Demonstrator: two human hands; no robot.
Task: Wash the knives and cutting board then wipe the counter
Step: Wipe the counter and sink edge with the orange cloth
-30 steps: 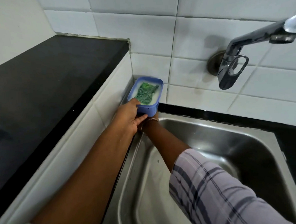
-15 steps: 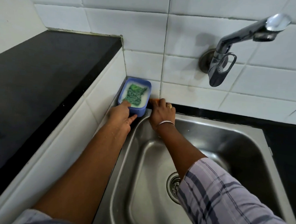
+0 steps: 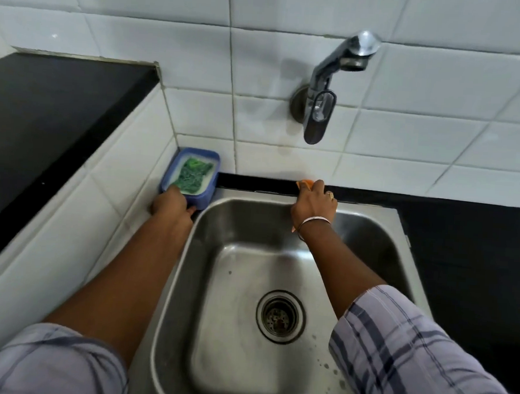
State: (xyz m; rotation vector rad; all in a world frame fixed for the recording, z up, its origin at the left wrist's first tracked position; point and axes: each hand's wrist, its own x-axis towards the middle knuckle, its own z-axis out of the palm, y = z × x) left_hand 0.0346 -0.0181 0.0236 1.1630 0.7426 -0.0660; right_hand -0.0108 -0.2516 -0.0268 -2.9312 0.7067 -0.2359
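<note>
A blue plastic tub (image 3: 212, 175) with a green scrubber (image 3: 193, 174) in white soapy water stands at the sink's far left corner. My left hand (image 3: 173, 205) grips the tub's near edge. On the black ledge (image 3: 253, 182) behind the steel sink (image 3: 373, 216), my right hand (image 3: 314, 204) presses down on an orange cloth (image 3: 304, 183), of which only a corner shows. No knives or cutting board are in view.
A wall tap (image 3: 322, 109) hangs over the sink, shut off, no water running. The drain (image 3: 280, 317) sits in the dry basin. A raised black counter (image 3: 44, 116) lies to the left, a lower black counter (image 3: 462, 255) to the right.
My right hand slid right along the ledge behind the sink, away from the tub, and the orange cloth now shows under it. My left hand stays on the tub.
</note>
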